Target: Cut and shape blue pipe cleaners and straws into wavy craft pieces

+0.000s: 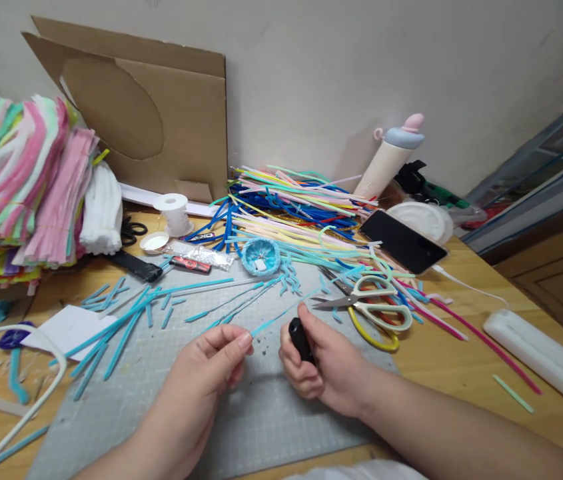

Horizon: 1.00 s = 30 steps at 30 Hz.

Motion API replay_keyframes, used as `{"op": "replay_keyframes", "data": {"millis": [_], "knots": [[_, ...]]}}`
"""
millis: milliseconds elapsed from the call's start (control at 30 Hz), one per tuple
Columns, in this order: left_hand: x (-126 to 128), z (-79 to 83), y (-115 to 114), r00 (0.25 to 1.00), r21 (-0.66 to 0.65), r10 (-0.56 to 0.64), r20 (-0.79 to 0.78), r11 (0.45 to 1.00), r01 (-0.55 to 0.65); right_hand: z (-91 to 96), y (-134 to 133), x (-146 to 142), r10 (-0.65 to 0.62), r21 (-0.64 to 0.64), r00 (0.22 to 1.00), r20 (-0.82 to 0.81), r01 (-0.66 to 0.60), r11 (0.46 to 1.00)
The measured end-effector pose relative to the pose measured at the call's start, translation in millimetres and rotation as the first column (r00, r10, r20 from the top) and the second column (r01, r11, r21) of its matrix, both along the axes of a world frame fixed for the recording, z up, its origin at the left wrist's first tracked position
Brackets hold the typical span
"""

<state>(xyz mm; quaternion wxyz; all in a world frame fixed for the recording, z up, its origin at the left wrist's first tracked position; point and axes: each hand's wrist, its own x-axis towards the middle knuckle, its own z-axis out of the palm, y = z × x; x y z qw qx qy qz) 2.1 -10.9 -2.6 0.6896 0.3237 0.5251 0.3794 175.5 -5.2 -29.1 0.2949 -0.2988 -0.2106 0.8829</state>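
Note:
Above a grey cutting mat (256,427), the thumb and forefinger of my left hand (216,363) pinch a thin light-blue pipe cleaner (266,325), which slants up and right past the other hand. My right hand (328,363) is wrapped round a short black cylindrical tool (302,340); its exact kind does not show. Several blue pipe cleaners (121,347), whole and cut, lie left of my hands. Beyond them sits a small blue fuzzy bowl shape (261,258) with curly blue pieces (289,277) beside it. Cream-handled scissors (371,303) rest open at the right.
Bundles of coloured pipe cleaners (16,180) pile up at the left before a cardboard sheet (186,113). More loose stems (291,207) heap at the back. A phone (404,241), a bottle (388,157) and a white power strip (546,360) stand or lie at the right.

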Motion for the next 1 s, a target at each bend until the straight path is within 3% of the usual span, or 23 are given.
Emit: {"op": "replay_keyframes", "data": {"millis": [133,400,1000], "knots": [[1.0,-0.7,-2.1,0.998,-0.004,-0.055,-0.001,0.998,0.055,-2.8,3.5,1.4,0.03,-0.046,0.996,-0.08,-0.034,0.998],[3.7,3.3,-2.1,0.996,-0.021,-0.084,-0.028,0.996,0.083,-3.3,1.6,-1.6,-0.018,-0.105,1.0,0.017,0.02,0.994],[2.2,2.2,-1.8,0.996,-0.034,-0.083,-0.036,0.996,0.082,-2.0,3.1,1.5,-0.002,-0.074,1.0,0.014,0.003,0.997]]}}
